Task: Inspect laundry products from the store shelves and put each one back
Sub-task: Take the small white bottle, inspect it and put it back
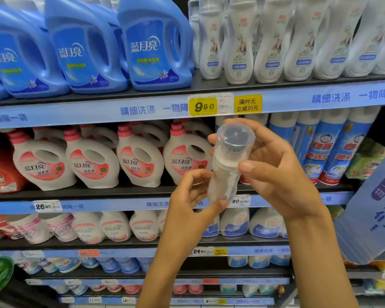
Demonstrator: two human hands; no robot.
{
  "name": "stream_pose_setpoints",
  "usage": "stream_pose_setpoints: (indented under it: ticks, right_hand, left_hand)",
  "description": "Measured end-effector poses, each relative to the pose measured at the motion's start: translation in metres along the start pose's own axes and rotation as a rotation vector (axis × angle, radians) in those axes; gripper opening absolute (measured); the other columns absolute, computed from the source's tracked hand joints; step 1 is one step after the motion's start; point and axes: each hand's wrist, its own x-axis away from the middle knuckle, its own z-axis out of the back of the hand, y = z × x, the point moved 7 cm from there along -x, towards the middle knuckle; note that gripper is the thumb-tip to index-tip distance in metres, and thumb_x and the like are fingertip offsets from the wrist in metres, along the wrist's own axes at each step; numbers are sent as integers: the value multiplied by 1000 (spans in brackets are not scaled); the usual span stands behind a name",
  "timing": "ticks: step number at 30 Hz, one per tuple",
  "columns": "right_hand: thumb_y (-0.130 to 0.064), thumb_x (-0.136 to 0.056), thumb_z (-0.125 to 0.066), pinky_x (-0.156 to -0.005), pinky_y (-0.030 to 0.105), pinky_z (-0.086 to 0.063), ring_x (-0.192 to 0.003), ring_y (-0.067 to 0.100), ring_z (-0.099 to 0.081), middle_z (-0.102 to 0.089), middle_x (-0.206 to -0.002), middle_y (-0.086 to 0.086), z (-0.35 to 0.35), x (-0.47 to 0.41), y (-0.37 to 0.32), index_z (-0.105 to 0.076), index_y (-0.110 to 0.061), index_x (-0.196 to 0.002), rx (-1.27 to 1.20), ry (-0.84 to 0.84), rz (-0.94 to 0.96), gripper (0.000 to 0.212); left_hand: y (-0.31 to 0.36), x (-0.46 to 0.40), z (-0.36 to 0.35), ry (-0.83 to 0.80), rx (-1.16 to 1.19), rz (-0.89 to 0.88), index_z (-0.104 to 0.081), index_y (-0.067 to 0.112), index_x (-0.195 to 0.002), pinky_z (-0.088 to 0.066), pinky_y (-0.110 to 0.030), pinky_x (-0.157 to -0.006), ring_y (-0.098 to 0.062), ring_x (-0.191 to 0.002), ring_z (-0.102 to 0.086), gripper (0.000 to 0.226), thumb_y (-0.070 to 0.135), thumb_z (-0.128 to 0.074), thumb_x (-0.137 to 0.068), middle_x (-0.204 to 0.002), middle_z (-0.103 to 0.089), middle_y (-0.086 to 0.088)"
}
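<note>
- A small white bottle (226,167) with a clear cap sits in the centre of the frame, held up in front of the shelves and tilted so its cap leans toward the camera.
- The right hand (276,172) wraps the upper part, its thumb across the front just under the cap and its fingers curled behind.
- The left hand (187,201) supports the bottom end; its thumb presses the base, and its fingers are bent close beside the body, though how firmly they grip I cannot tell.
- It looks light and stiff, smooth plastic that could slip; the narrow waist gives the surest hold, and the cap may pop off if squeezed.
- Matching white bottles (238,43) stand in the upper right, above the yellow price tag (203,106), which is likely where it belongs.
</note>
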Motion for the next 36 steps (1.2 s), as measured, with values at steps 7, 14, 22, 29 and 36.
stream_pose_setpoints:
  ticks: [7, 14, 22, 29, 36]
  right_hand:
    - [-7, -81, -71, -95, 34, -50, -121, 24, -57, -61, -129, 1, -6, -13, -25, -47, -14, -135, 140, 64, 139, 60]
    - [-5, -81, -67, -93, 34, -52, -113, 21, -62, -65, -122, 7, -13, -53, -81, -48, -3, -132, 264, 156, 313, 55]
    - [0, -84, -68, -93, 36, -53, -108, 19, -63, -63, -119, 14, -10, -110, -118, -49, 3, -129, 529, 240, 401, 49]
    - [-5, -80, -74, -86, 33, -56, -110, 23, -62, -59, -124, 10, 5, -140, -110, -49, -2, -132, 708, 325, 399, 58]
    - [-14, -78, -77, -90, 21, -52, -110, 10, -59, -58, -127, 5, 11, -149, -107, -43, -7, -137, 880, 329, 404, 69]
  left_hand:
    - [30, -14, 1, 23, 6, -123, -63, 37, -104, -53, -23, -89, -9, -104, -65, 39, 16, -78, -75, -108, -69, 11]
    - [90, -49, 4, 83, -41, -356, -61, 23, -116, -52, -18, -83, -4, -102, -66, 36, 9, -69, -83, -109, -70, 11]
    - [124, -104, 15, 240, -213, -479, -54, 12, -130, -50, -25, -94, -6, -111, -60, 38, 13, -60, -92, -123, -63, 1]
    - [113, -131, 15, 336, -329, -423, -58, 13, -127, -48, -11, -81, -1, -97, -60, 35, 16, -61, -92, -116, -66, 2]
    - [108, -132, 17, 448, -398, -434, -55, 11, -119, -52, -35, -87, -17, -100, -60, 31, 20, -64, -90, -117, -57, -4]
